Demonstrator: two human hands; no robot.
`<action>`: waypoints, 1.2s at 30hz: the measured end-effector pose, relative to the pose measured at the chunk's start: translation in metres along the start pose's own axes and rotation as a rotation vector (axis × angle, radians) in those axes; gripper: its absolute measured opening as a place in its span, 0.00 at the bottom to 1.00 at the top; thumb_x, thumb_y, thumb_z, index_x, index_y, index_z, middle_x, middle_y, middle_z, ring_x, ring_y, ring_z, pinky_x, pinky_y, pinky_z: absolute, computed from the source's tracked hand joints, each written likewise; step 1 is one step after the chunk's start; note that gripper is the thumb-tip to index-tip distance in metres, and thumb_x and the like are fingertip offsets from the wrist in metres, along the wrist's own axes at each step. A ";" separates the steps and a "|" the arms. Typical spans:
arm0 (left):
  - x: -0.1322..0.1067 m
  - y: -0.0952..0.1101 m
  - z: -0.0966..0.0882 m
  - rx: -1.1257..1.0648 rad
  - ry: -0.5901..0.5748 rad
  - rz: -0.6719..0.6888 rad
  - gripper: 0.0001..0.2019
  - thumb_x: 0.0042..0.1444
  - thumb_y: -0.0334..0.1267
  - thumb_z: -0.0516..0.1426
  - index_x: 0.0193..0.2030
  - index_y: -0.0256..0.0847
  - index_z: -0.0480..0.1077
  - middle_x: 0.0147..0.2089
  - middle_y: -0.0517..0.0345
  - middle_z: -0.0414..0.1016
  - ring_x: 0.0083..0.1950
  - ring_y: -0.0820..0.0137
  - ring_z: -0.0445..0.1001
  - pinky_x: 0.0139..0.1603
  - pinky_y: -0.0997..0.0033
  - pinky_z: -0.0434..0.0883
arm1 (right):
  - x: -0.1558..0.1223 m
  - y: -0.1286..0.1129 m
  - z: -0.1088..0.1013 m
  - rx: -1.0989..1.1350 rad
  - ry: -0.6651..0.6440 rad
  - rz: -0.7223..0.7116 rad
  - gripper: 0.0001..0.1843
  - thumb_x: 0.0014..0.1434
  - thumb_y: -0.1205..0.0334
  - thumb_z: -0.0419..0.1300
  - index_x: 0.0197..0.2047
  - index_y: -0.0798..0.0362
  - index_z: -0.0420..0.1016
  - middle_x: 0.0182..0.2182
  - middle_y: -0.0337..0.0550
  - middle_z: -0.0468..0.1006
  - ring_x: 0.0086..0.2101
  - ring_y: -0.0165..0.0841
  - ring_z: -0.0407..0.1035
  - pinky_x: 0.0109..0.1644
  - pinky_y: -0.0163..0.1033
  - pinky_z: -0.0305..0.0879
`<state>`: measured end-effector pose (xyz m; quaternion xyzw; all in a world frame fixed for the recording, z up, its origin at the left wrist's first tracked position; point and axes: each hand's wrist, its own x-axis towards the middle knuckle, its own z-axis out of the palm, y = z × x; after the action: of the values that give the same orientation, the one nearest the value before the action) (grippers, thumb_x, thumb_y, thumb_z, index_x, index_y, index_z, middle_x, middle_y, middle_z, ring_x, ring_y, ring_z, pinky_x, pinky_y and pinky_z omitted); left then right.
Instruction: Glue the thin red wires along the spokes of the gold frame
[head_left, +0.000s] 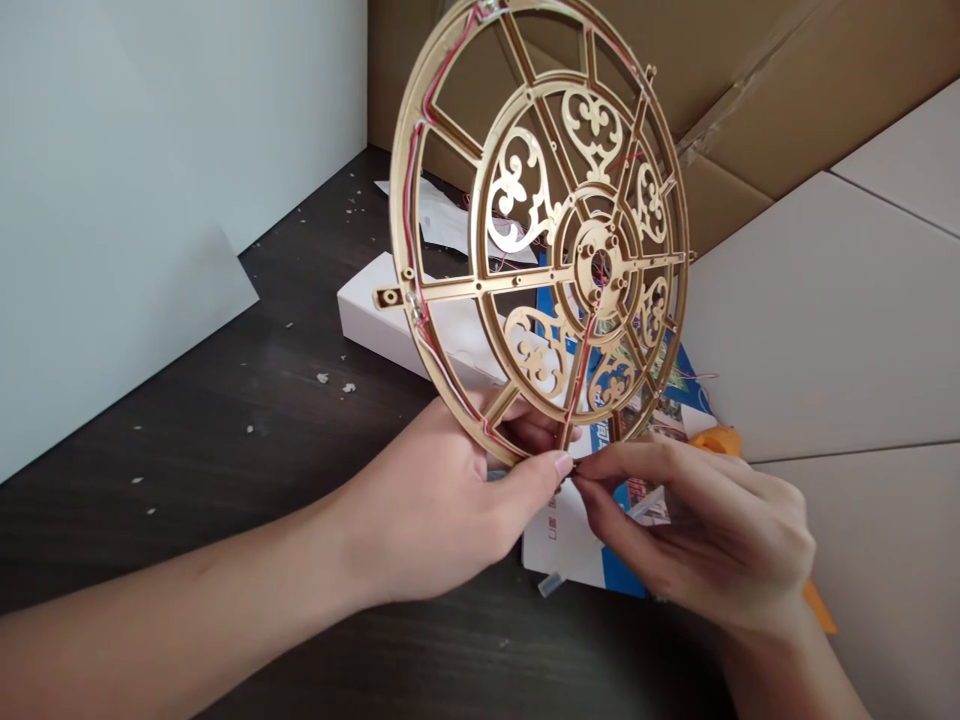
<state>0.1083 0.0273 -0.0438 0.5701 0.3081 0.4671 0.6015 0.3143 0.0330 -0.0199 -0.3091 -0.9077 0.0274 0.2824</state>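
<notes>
Wiring work at the bottom edge of the wheel, as far as I can judge; it looks mid-step, not finished.

- Left hand (442, 500), lower centre of the frame: grip clamped on the bottom rim of the gold plastic wheel (581, 250), thumb in front, fingers behind through the spokes. It holds the wheel upright above the tabletop (262, 420).
- Right hand (712, 540), lower right: grip pinched together, thumb and forefinger tips meeting right at the rim, touching the left thumb. Whatever sits in the pinch is too small to tell; my guess is a wire end.
- Red wire (406, 190) runs along the inside of the left rim, and another run drops down a spoke from the hub towards the pinch point.
- Next move, in my judgement, calls for fine fingertip control on the right and a steady, non-rotating hold on the left; the thin spokes look easy to flex.

Under the hands: a printed blue-and-white sheet (570, 545) with a short clear tube (551, 583) at its edge, and an orange object (716, 440) partly hidden. Behind the wheel: a white box (375, 310), then cardboard (750, 90) at upper right.
</notes>
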 end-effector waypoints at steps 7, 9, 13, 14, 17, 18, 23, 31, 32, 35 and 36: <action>-0.002 -0.001 0.001 0.097 0.032 0.003 0.09 0.64 0.28 0.57 0.44 0.41 0.78 0.46 0.61 0.83 0.48 0.69 0.79 0.56 0.71 0.75 | 0.005 -0.007 -0.004 -0.178 -0.061 -0.034 0.08 0.65 0.72 0.61 0.43 0.49 0.71 0.27 0.32 0.78 0.22 0.24 0.69 0.28 0.34 0.67; -0.001 -0.002 0.001 0.073 0.017 -0.015 0.10 0.64 0.28 0.56 0.45 0.41 0.78 0.47 0.62 0.83 0.50 0.68 0.80 0.57 0.70 0.75 | 0.006 -0.008 -0.006 -0.215 -0.099 -0.060 0.07 0.65 0.71 0.62 0.44 0.50 0.71 0.28 0.32 0.80 0.23 0.25 0.71 0.29 0.35 0.67; -0.001 -0.001 0.000 0.068 0.006 0.006 0.12 0.64 0.26 0.56 0.46 0.42 0.79 0.49 0.64 0.83 0.54 0.69 0.79 0.60 0.73 0.73 | 0.005 -0.008 -0.010 -0.226 -0.146 -0.062 0.07 0.66 0.72 0.62 0.44 0.51 0.71 0.28 0.34 0.79 0.24 0.25 0.71 0.31 0.35 0.65; 0.000 -0.001 0.000 0.068 0.010 0.019 0.12 0.64 0.26 0.56 0.46 0.43 0.79 0.49 0.65 0.83 0.55 0.70 0.79 0.60 0.74 0.73 | 0.005 -0.007 -0.011 -0.221 -0.158 -0.062 0.07 0.67 0.72 0.61 0.45 0.52 0.71 0.29 0.34 0.78 0.24 0.25 0.71 0.31 0.35 0.65; 0.000 0.000 0.000 0.069 0.020 0.022 0.12 0.63 0.26 0.57 0.45 0.44 0.80 0.48 0.65 0.84 0.54 0.69 0.79 0.58 0.75 0.74 | 0.005 -0.007 -0.013 -0.224 -0.179 -0.083 0.05 0.68 0.71 0.60 0.46 0.52 0.71 0.29 0.36 0.78 0.27 0.27 0.72 0.31 0.36 0.64; 0.000 0.000 0.000 0.064 0.024 0.018 0.12 0.63 0.26 0.57 0.45 0.44 0.80 0.48 0.65 0.84 0.53 0.69 0.80 0.57 0.74 0.74 | 0.006 -0.007 -0.013 -0.235 -0.179 -0.091 0.05 0.68 0.71 0.60 0.45 0.52 0.71 0.29 0.36 0.78 0.26 0.27 0.72 0.30 0.37 0.64; -0.001 -0.001 0.002 0.012 0.042 -0.022 0.12 0.60 0.24 0.57 0.40 0.44 0.79 0.44 0.65 0.84 0.48 0.68 0.81 0.53 0.71 0.76 | 0.010 -0.009 -0.013 -0.243 -0.193 -0.095 0.06 0.66 0.72 0.61 0.43 0.52 0.69 0.25 0.33 0.75 0.23 0.26 0.68 0.27 0.37 0.61; 0.002 0.001 0.003 -0.030 0.045 -0.118 0.11 0.51 0.21 0.57 0.32 0.40 0.75 0.33 0.66 0.77 0.39 0.71 0.76 0.43 0.74 0.75 | 0.011 -0.010 -0.014 -0.234 -0.190 -0.069 0.07 0.66 0.72 0.61 0.42 0.51 0.68 0.25 0.32 0.74 0.21 0.25 0.67 0.26 0.36 0.61; 0.002 0.001 0.003 -0.040 0.056 -0.135 0.11 0.51 0.21 0.57 0.32 0.40 0.75 0.32 0.66 0.76 0.40 0.70 0.76 0.43 0.74 0.74 | 0.011 -0.011 -0.014 -0.246 -0.190 -0.073 0.07 0.66 0.72 0.61 0.42 0.52 0.68 0.25 0.32 0.74 0.22 0.25 0.68 0.26 0.37 0.61; 0.002 0.002 0.002 -0.107 0.084 -0.146 0.10 0.50 0.20 0.57 0.30 0.40 0.74 0.32 0.66 0.76 0.40 0.70 0.76 0.43 0.74 0.74 | 0.013 -0.013 -0.017 -0.276 -0.206 -0.084 0.07 0.66 0.71 0.61 0.45 0.53 0.69 0.27 0.34 0.76 0.24 0.27 0.71 0.27 0.39 0.63; 0.003 0.003 0.002 -0.123 0.086 -0.135 0.10 0.50 0.20 0.57 0.29 0.40 0.73 0.32 0.66 0.76 0.40 0.70 0.76 0.43 0.74 0.74 | 0.014 -0.014 -0.018 -0.283 -0.206 -0.083 0.07 0.67 0.71 0.61 0.46 0.53 0.69 0.27 0.34 0.77 0.24 0.27 0.71 0.28 0.39 0.64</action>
<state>0.1102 0.0288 -0.0406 0.4892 0.3422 0.4677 0.6518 0.3072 0.0274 0.0050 -0.3038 -0.9385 -0.0810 0.1425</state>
